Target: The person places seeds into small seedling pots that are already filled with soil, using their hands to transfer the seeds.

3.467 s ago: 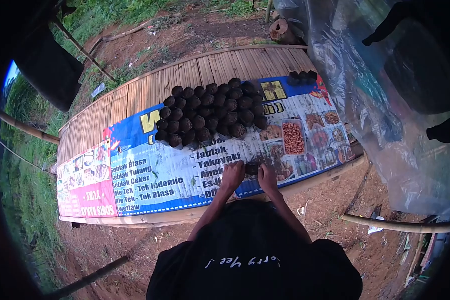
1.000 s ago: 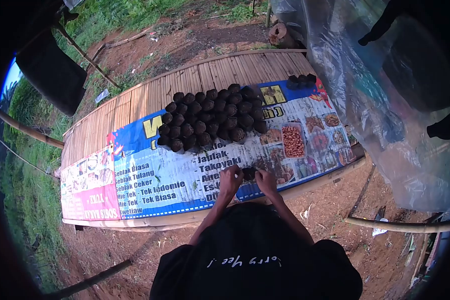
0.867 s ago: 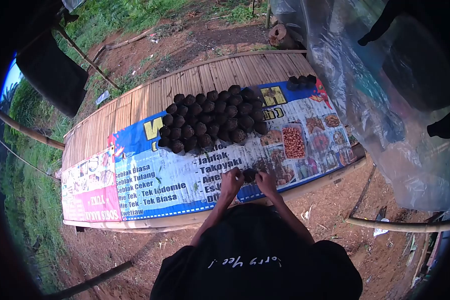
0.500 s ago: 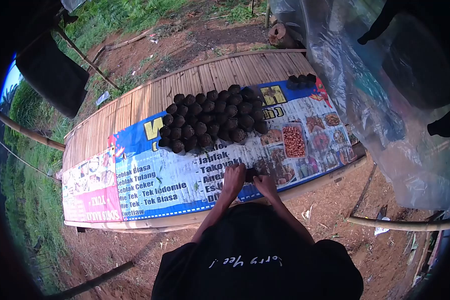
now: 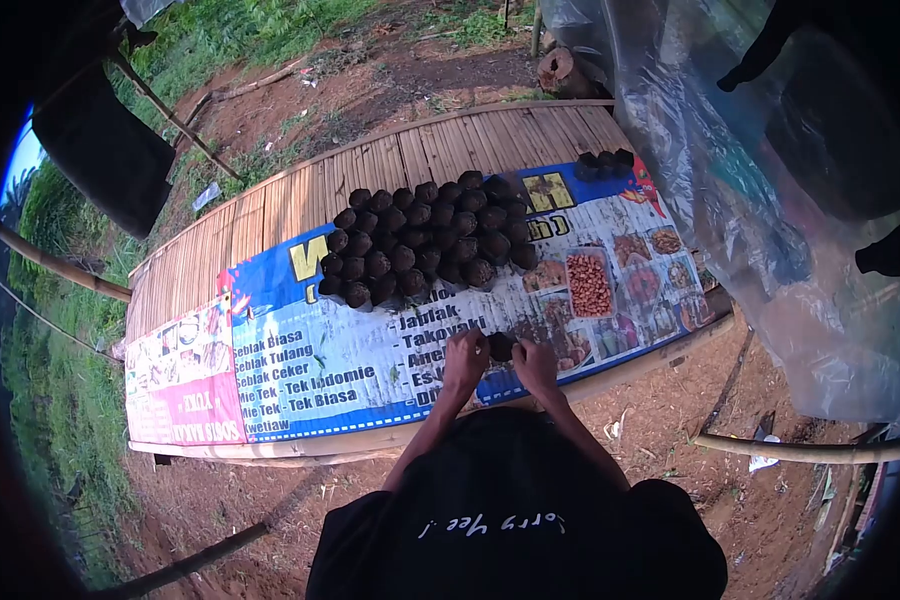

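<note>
Between my two hands, near the front edge of the table, is a small black seedling bag (image 5: pixel 501 346) with a dark round top. My left hand (image 5: pixel 467 360) grips its left side with bent fingers. From the right, my right hand (image 5: pixel 535 364) pinches the other side. Just beyond my hands, many soil-filled black seedling bags (image 5: pixel 410 240) stand packed together in a block. A clear container (image 5: pixel 590 284) of reddish-brown seeds or nuts sits to the right of the block.
A printed banner (image 5: pixel 300 385) covers much of the bamboo table (image 5: pixel 270 220). A few more black bags (image 5: pixel 604 164) stand at the far right corner. Plastic sheeting (image 5: pixel 710 180) hangs along the right side. A bamboo pole (image 5: pixel 800 447) crosses at the lower right.
Both hands have risen slightly, and my right hand has turned. The small bag between them now shows a rounder dark top. The packed bags and container have stayed put.
</note>
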Demonstrator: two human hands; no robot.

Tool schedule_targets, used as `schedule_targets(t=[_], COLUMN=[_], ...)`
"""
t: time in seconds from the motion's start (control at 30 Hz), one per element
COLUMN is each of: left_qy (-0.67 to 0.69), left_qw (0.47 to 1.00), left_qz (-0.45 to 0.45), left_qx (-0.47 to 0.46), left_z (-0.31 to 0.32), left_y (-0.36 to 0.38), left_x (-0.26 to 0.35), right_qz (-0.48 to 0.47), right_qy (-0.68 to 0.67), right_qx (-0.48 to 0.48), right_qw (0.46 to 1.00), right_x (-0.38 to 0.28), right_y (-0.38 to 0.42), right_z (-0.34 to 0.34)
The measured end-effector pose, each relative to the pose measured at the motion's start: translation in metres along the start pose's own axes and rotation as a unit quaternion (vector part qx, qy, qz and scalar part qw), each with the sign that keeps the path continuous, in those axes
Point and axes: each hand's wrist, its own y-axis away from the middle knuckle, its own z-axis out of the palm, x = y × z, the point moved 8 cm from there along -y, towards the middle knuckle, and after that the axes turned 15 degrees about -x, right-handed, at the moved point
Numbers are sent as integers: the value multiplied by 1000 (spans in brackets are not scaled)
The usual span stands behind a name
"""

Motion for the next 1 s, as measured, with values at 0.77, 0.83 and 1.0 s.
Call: schedule_targets(t=[0.77,0.83,1.0], left_qy=[11,17,44], left_qw=[1000,1000,999], left_qz=[1,-7,6], left_qx=[-4,-13,-5], left_z=[-1,1,-8], left_y=[3,5,5], left_x=[-4,-6,7], right_qz=[-48,-54,-60], right_qy=[-15,-7,-37], right_qx=[34,48,27], right_qw=[998,997,997], right_x=[5,8,3], right_y=[-4,-5,0], right_z=[8,11,6])
